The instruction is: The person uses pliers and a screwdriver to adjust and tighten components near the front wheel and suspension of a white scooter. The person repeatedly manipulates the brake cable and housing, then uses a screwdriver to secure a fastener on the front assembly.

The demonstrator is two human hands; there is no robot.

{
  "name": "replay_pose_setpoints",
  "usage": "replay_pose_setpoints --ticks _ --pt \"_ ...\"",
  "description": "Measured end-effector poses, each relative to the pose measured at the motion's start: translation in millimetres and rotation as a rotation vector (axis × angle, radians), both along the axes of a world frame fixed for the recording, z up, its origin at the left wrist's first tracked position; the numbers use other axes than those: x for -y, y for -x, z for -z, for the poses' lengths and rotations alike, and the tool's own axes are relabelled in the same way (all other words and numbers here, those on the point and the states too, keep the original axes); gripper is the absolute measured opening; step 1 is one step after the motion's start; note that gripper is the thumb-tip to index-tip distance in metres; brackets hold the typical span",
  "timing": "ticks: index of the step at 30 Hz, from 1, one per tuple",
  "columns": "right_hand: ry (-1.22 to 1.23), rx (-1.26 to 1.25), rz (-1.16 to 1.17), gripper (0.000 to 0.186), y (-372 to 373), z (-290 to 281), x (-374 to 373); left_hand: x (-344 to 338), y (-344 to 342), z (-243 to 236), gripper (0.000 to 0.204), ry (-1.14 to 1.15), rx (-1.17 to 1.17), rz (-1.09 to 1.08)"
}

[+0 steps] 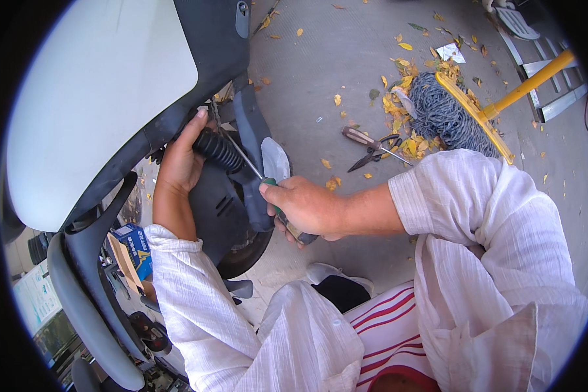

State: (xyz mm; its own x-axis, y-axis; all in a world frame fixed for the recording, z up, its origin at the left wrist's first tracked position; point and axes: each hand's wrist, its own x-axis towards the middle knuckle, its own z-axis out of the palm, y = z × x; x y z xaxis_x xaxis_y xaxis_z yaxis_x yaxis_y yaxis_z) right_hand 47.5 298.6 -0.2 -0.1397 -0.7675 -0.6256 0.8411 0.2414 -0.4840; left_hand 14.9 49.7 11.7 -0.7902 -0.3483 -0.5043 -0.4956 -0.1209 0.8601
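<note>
**Screwdriver set into the scooter's underside, left hand steadying the rubber boot**

The right hand [305,208] is closed tight around the green-and-dark handle of a slim steel-shafted screwdriver [271,196], whose shaft runs up and to the left into the dark plastic bodywork of a scooter [225,196]. The tip is hidden among the panels, so what it bears on cannot be told. The left hand [179,163] is wrapped from the left around a black ribbed rubber boot [217,150], thumb raised against the dark edge of the white body panel [104,91] above it; the boot lies just beside the screwdriver shaft.

Judging from this, the step in hand is working a fastener or clip behind the boot. The next move would call for keeping the shaft in line with the fastener and the boot held aside so the tip does not slip.

Farther out on the concrete ground [320,59] lie a brown-handled pair of pliers or snips [372,147], scattered yellow leaves [402,104], and a grey string mop with a yellow handle [464,108].
</note>
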Motion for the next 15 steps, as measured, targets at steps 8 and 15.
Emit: replay_pose_setpoints --ticks 8,15 --pt "0.049 -0.061 -0.056 0.046 17 14 -7 1 2 1 0.04 -0.022 -0.003 0.014" --pt "0.066 -0.026 0.032 0.048 -4 5 -10 3 1 3 0.039 -0.019 0.008 0.028"
